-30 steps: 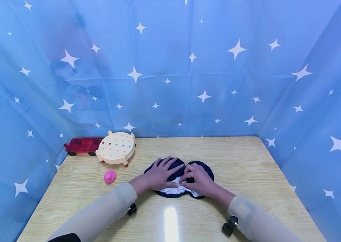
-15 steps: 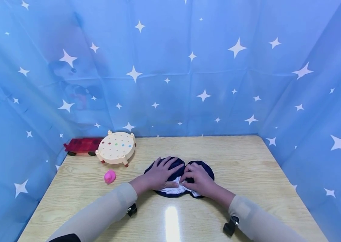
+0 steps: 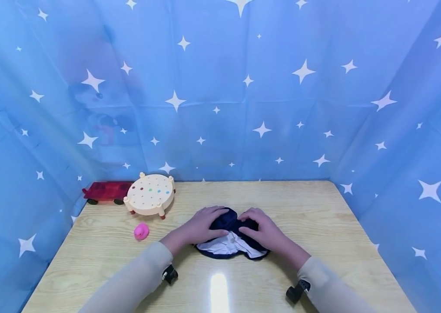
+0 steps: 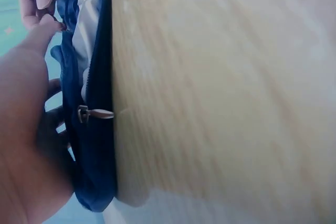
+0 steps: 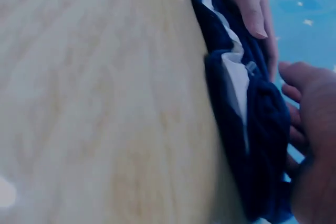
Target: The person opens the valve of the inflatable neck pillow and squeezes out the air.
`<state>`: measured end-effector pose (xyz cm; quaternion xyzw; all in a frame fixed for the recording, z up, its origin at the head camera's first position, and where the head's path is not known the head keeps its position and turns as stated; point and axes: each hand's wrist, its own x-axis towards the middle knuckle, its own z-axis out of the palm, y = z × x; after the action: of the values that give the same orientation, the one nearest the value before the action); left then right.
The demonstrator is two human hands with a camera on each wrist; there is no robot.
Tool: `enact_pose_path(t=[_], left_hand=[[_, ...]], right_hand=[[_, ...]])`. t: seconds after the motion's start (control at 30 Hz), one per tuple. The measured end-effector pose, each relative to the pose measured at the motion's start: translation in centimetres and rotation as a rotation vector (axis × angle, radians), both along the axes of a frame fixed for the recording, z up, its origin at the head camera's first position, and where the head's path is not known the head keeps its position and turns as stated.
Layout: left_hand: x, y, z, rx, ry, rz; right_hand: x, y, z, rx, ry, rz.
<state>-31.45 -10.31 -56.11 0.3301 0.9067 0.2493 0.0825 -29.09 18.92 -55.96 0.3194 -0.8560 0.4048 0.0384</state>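
A navy zippered cloth cover (image 3: 225,221) with two rounded lobes lies on the table. Its slit gapes toward the near side, baring a white lining (image 3: 218,247). A zipper pull (image 4: 98,114) hangs at one end in the left wrist view. My left hand (image 3: 200,227) grips the left lobe, fingers over the far side and thumb by the slit. Around the right lobe curves my right hand (image 3: 264,230), holding it with thumb and fingers apart. Cloth partly hides the fingertips of both hands.
A pink rubber duck (image 3: 141,231) sits left of the cover. Behind it stand a round cream toy table (image 3: 150,194) with coloured dots and a red wheeled toy (image 3: 104,191). A blue star curtain (image 3: 220,117) hangs along the wooden table's (image 3: 306,204) back edge.
The left fingers, spread flat before, now curl over the cover. The right hand has left its pinch at the lining and moved onto the right lobe. The cover's sides are drawn inward.
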Motion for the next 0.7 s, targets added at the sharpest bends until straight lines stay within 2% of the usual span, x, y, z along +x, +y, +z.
enact_pose_path(t=[0.17, 0.3, 0.47, 0.6, 0.7], left_hand=[[0.2, -0.4, 0.5, 0.004, 0.047, 0.062], [0.4, -0.5, 0.4, 0.021, 0.085, 0.088], [0.6, -0.3, 0.0, 0.028, 0.123, 0.101], [0.5, 0.0, -0.5, 0.063, 0.153, 0.123], [0.4, 0.2, -0.7, 0.098, 0.149, 0.134]], right_hand=[[-0.5, 1.2, 0.7, 0.08, 0.084, -0.118], [-0.7, 2.2, 0.6, 0.142, 0.03, -0.187], [-0.8, 2.6, 0.4, 0.17, -0.056, -0.158], [-1.1, 2.1, -0.1, 0.155, -0.022, -0.136], [-1.2, 2.0, -0.5, 0.131, 0.008, -0.135]])
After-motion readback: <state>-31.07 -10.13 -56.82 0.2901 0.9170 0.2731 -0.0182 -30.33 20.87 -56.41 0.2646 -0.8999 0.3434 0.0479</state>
